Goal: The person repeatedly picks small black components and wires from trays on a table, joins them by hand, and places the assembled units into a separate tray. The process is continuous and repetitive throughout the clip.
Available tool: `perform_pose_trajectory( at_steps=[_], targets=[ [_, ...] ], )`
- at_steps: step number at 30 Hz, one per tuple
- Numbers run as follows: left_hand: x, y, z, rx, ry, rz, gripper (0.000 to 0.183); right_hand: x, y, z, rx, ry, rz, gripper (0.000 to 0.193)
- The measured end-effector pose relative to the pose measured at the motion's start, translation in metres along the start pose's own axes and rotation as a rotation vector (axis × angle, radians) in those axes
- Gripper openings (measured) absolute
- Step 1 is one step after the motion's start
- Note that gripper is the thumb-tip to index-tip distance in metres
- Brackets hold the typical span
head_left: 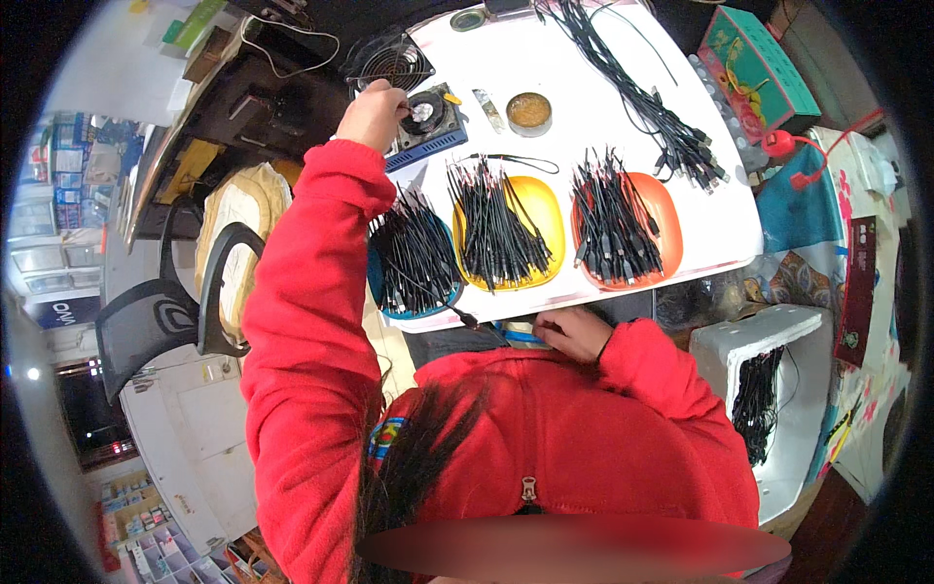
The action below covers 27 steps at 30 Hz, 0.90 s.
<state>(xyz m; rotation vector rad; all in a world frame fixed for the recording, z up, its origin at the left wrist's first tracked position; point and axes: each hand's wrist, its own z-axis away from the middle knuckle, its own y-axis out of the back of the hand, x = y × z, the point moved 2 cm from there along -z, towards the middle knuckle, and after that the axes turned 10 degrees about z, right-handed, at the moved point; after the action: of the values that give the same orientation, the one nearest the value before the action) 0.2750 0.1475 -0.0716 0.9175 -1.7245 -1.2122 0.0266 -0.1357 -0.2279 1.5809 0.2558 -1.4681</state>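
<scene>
My left hand (373,116) reaches to the far left of the white table, its fingers pinched together beside a small device (425,119) with a dark round top and a blue base. Whatever the fingertips hold is too small to make out. My right hand (578,334) is low at the near table edge, fingers curled against a small banded blue, yellow and pale object (520,335). Between my hands stand three bowls heaped with short black cables: a blue bowl (420,312), a yellow bowl (538,209) and an orange bowl (660,209).
A round tin (529,114) of brownish material stands behind the bowls. Long black cables (642,107) lie across the far right of the table. A black fan (391,66) is at the far left. To my right sits a white foam box (718,355) with black cables; a chair (161,321) is left.
</scene>
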Motion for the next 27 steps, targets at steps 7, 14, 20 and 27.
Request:
perform_pose_trajectory(
  at_steps=[7, 14, 20, 27],
  targets=[
    [0.084, 0.07, 0.079, 0.272, -0.189, 0.381, 0.011, -0.045, 0.014, 0.019, 0.057, 0.026, 0.122, 0.015],
    [0.208, 0.079, 0.187, 0.293, -0.01, 1.526, 0.01, -0.147, 0.031, 0.037, 0.557, 0.402, 0.033, 0.044],
    [0.278, 0.044, 0.209, 0.224, -0.216, 2.0, 0.023, -0.161, 0.014, 0.086, 0.385, 0.08, -0.201, 0.034],
    [0.244, 0.032, 0.223, 0.041, 0.022, 1.81, 0.036, -0.196, 0.116, 0.302, 1.164, -0.058, 0.041, 0.032]
  ],
)
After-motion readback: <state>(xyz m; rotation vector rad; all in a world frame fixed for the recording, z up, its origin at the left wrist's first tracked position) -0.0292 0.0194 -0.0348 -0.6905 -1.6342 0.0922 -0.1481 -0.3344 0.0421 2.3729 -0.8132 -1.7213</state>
